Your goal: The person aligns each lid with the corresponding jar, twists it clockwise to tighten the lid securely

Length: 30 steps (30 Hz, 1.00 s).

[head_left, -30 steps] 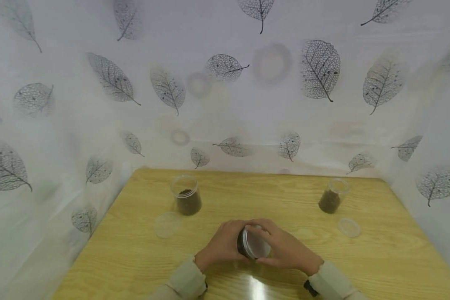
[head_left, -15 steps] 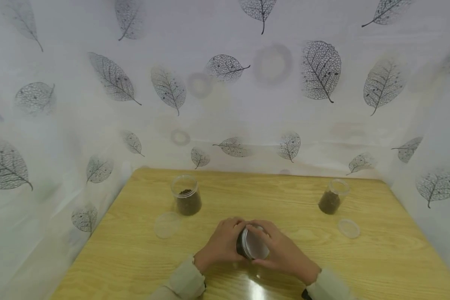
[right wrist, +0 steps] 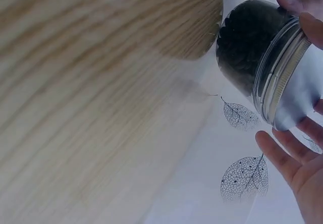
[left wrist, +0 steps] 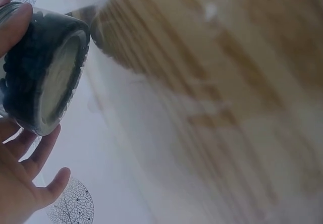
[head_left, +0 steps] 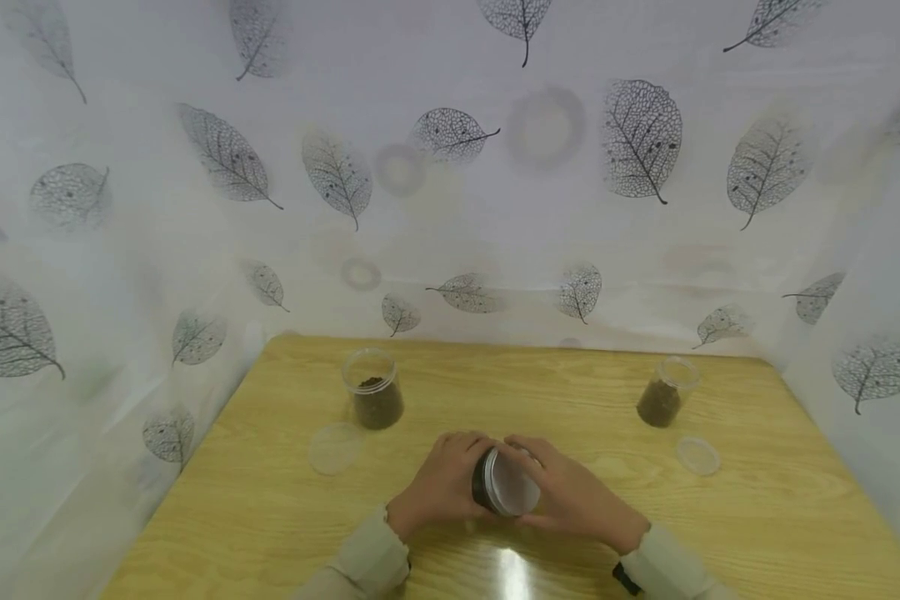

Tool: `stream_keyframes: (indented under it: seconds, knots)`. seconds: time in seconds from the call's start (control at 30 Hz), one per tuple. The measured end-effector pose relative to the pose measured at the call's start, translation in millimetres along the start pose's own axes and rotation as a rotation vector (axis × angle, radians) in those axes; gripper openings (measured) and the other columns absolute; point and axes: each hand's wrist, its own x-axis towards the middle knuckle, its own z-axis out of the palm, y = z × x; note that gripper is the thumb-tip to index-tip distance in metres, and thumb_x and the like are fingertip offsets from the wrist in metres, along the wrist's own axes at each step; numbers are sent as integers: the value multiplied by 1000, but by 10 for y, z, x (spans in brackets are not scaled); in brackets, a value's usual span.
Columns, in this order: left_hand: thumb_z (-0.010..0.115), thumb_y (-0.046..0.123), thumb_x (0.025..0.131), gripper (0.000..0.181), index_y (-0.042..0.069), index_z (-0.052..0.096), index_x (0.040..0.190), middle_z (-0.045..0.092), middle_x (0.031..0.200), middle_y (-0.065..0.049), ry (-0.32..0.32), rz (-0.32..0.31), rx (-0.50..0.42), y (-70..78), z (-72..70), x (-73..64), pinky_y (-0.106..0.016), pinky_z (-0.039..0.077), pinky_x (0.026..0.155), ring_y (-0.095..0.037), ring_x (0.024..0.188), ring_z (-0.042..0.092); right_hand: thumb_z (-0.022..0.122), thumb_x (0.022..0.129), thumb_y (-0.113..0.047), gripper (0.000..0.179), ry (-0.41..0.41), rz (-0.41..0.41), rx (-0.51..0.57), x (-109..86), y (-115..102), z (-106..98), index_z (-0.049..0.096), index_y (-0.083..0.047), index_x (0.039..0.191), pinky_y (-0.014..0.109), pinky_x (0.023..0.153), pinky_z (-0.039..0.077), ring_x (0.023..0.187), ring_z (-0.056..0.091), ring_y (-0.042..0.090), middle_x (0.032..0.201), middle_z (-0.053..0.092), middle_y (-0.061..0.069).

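Near the front middle of the table, a clear jar [right wrist: 250, 45] of dark contents lies tilted, its lid end facing right. My left hand [head_left: 444, 482] grips the jar's body, thumb on the near side. On the pale lid [head_left: 513, 485], the fingers and thumb of my right hand [head_left: 576, 497] curl round the rim. The right wrist view shows the lid seated on the jar's neck, with a ridged band below it. In the left wrist view the jar's base [left wrist: 63, 77] faces the camera.
An uncovered jar of dark bits [head_left: 378, 406] stands back left, a flat disc-shaped lid [head_left: 335, 450] before it. Back right stands a smaller uncovered jar [head_left: 658, 403] with dark contents; a round lid [head_left: 697, 456] lies nearby. A leaf-print sheet [head_left: 465, 217] hangs behind the table [head_left: 285, 517].
Both hands stay on the tilted jar and its lid. My right hand has shifted slightly left, then back right, its fingers moving a little along the lid's rim.
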Motion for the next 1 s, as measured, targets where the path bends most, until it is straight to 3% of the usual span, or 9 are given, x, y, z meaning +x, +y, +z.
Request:
stream_keyframes:
  seconds: [0.27,0.5,0.7,1.0]
  knots:
    - [83,58,54,89,19,53,128,59,122,6,-6,28,-19,-31,-36,37,-40,42,99,-13,113,56,87,60,-30,95,-86,-84,52,36,59,-63,39,-8,140,37,88,54,120,49,27,135,46,12]
    - [82,58,56,88,19,53,129,59,122,6,-22,24,-4,-26,-61,35,-41,42,99,-14,113,56,87,60,-25,91,-83,-136,57,65,65,-75,42,-9,138,36,86,55,119,50,27,136,47,12]
    - [83,57,54,89,17,53,128,59,121,5,10,26,-3,-30,-30,25,-41,44,98,-14,112,56,88,59,-28,95,-58,-66,58,46,23,-44,41,-6,139,36,88,54,119,50,25,134,48,11]
    - [82,62,52,88,20,52,124,58,115,6,83,50,79,-11,10,2,-39,45,96,-13,108,56,88,54,-38,98,45,127,25,-14,-125,54,44,-6,137,36,81,56,112,54,27,126,50,15]
